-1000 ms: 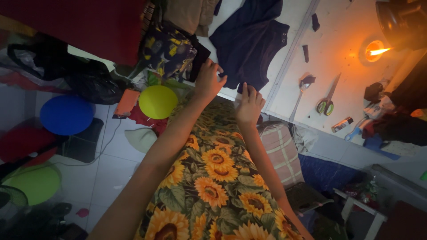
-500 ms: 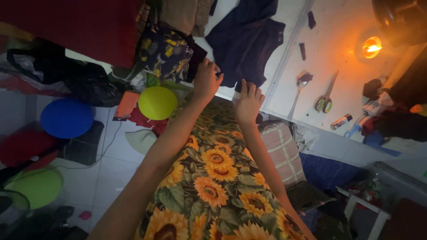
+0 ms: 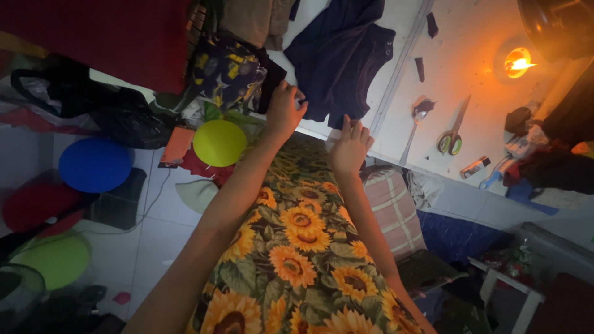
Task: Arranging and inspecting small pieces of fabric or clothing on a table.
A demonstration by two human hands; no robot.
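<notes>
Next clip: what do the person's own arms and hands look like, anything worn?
Both forearms are bare, with no sleeves in view. The left hand and right hand wear no gloves; I can make out no rings, watch or bracelets, though the light is dim.

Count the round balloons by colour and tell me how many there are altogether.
Round yellow-green balloon: 1
Round blue balloon: 1
Round green balloon: 1
Round red balloon: 1
Total: 4

Bare forearms, no sleeves, sunflower-print garment (image 3: 297, 260)
</notes>
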